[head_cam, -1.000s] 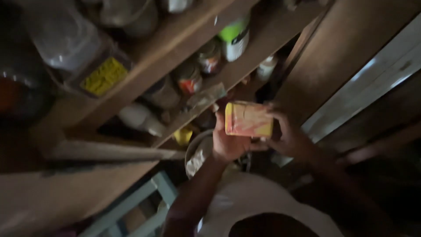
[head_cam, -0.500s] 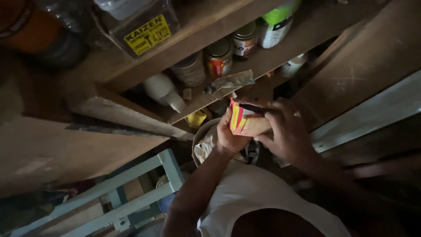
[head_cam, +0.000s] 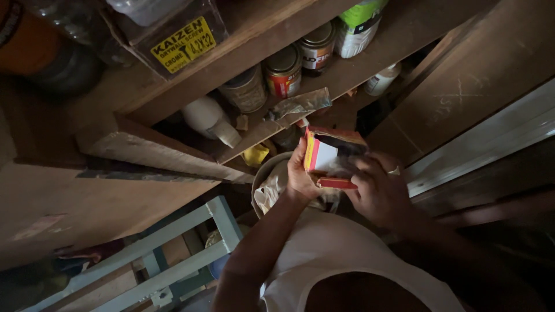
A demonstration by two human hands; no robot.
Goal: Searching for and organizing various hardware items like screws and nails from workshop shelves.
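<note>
Head cam: left hand grips small carton upright, mouth up; right hand fingers probably inside.

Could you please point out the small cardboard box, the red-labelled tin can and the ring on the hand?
small cardboard box (head_cam: 325,157), head view, its white side.
red-labelled tin can (head_cam: 283,74), head view, its body.
ring (head_cam: 393,170), head view, on a right-hand finger.

Dim wooden shelves run diagonally. Tins stand in a row on one, beside a green-topped container. White spray bottle lies on the shelf below, crumpled foil wrapper at the edge. Pale blue wooden frame below; round metal bowl holding white cloth.
</note>
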